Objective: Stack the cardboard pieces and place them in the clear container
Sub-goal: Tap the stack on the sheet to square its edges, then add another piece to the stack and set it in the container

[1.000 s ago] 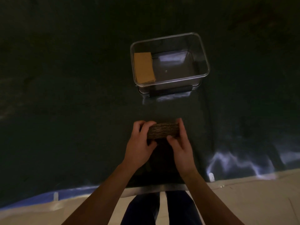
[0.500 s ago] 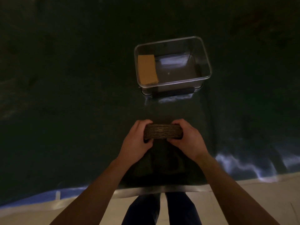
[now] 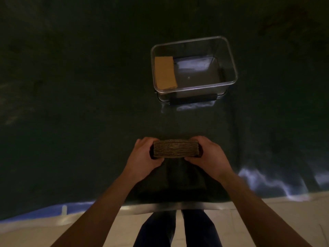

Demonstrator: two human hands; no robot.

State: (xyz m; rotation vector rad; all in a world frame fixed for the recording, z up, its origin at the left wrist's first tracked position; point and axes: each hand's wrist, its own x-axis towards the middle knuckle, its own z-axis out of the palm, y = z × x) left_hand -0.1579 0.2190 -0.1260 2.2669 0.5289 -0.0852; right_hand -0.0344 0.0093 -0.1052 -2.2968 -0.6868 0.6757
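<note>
A thick stack of brown cardboard pieces is held between both hands above the dark table, its corrugated edge facing me. My left hand grips the stack's left end and my right hand grips its right end. Farther back stands the clear container, rectangular and open at the top. Inside it, against the left wall, lies a tan cardboard piece. The rest of the container's floor is bare.
The dark table cover spreads wide on all sides. Its near edge runs across the bottom, with pale floor tiles and my dark trouser legs below it. A black handle or clip sits on the container's near side.
My right hand has turned from an upright pinch to a grip over the stack's right end. The stack now lies level between both hands, roughly where it was.
</note>
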